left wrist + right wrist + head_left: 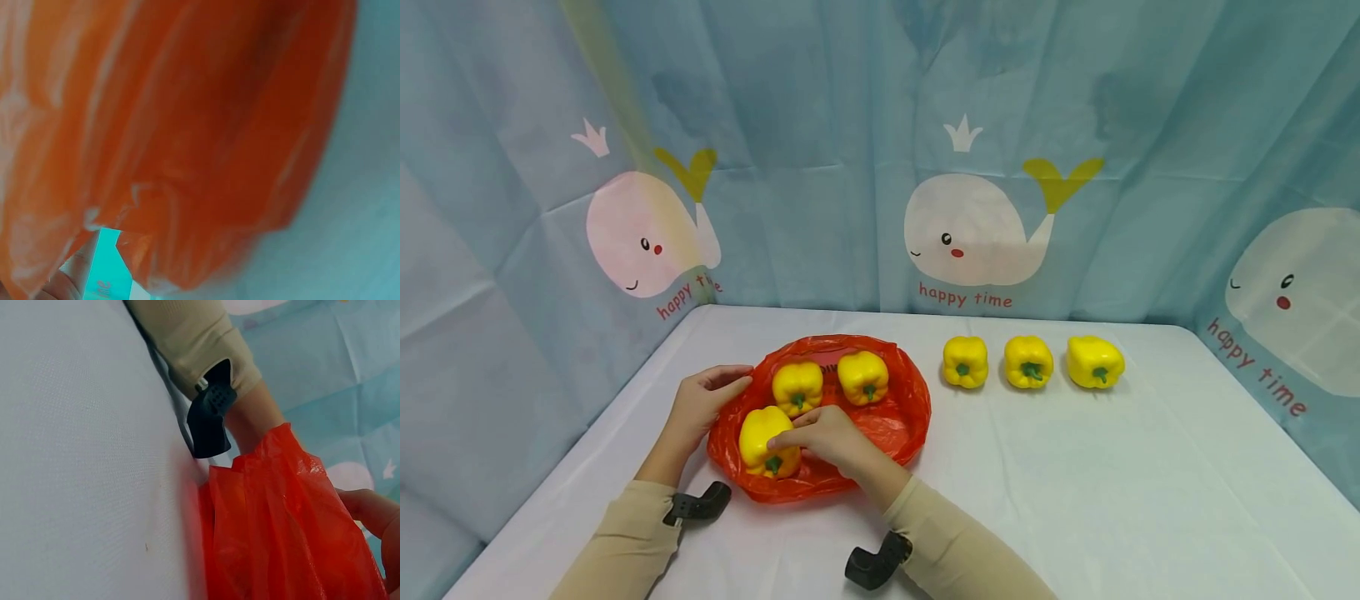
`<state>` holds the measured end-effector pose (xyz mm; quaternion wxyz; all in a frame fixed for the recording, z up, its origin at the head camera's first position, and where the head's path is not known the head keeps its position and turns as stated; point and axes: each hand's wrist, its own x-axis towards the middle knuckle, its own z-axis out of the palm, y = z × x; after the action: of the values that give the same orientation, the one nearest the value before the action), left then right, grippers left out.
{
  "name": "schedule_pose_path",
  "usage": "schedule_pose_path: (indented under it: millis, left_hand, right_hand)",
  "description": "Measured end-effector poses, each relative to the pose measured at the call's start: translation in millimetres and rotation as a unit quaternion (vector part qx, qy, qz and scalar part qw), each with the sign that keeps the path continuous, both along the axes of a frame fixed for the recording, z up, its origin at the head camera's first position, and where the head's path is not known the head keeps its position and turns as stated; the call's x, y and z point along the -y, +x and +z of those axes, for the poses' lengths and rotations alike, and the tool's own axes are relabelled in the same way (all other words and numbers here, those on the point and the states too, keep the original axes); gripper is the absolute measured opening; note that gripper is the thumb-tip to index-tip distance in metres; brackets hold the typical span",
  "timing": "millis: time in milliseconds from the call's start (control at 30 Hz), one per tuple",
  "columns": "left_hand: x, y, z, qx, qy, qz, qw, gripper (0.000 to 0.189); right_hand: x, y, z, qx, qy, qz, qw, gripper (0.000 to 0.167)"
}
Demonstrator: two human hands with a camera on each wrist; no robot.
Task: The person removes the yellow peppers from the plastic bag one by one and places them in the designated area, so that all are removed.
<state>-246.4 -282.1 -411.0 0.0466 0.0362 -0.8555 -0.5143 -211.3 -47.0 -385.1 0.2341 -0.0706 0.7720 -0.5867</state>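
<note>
"What's the right hand (837,440) doing over there?"

"Gripping a blocky yellow bell pepper with a green stem (757,433), thumb across its side. The other fingers are partly hidden from me. The pepper sits inside a crinkled red plastic bag (919,408), on the side toward the table's left edge."

"And the left hand (698,408)?"

"At the bag's rim, pinching the red plastic between thumb and fingers."

"Where's the bag, exactly?"

"On the white-covered table (1075,483), nearer its left edge than its right, its mouth spread wide like a shallow bowl. Two more yellow peppers (863,377) lie in it, on the side toward the table's far edge."

"I see others outside."

"Yes, three loose yellow peppers (1028,362) in a row near the far edge, a little apart from each other, running toward the far right corner. Their green stems face the person."
</note>
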Motion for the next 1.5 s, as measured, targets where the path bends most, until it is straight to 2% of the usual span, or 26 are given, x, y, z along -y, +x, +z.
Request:
schedule_pose_path:
  millis: [367, 767, 900, 1033, 1267, 1500]
  left_hand:
    - [-0.2, -2.3, 1.2, -0.005, 0.001, 0.001, 1.0000, 0.059]
    - [-0.2, -0.7, 4.0, 0.001, 0.002, 0.001, 1.0000, 0.055]
    - [-1.4, -0.7, 2.4, 0.003, 0.002, 0.003, 1.0000, 0.055]
    - [-3.6, 0.3, 1.3, 0.003, 0.002, 0.004, 1.0000, 0.056]
    - [-4.4, 1.6, 1.9, 0.001, 0.005, 0.008, 1.0000, 0.055]
    - [-1.3, 0.4, 3.1, -0.001, 0.000, 0.007, 1.0000, 0.056]
  right_hand:
    - [2, -1.7, -0.2, 0.000, -0.019, -0.006, 0.9998, 0.022]
    - [-5, -2.2, 3.5, 0.024, -0.050, -0.010, 0.9984, 0.024]
    - [-14, -1.7, 9.9, 0.024, -0.058, -0.004, 0.9980, 0.026]
    - [-25, 0.4, 19.9, 0.026, -0.054, -0.003, 0.9982, 0.037]
    - [-49, 5.9, 38.9, 0.034, -0.076, -0.018, 0.9964, 0.050]
    - [-77, 9.3, 51.4, 0.033, -0.090, -0.035, 0.9948, 0.061]
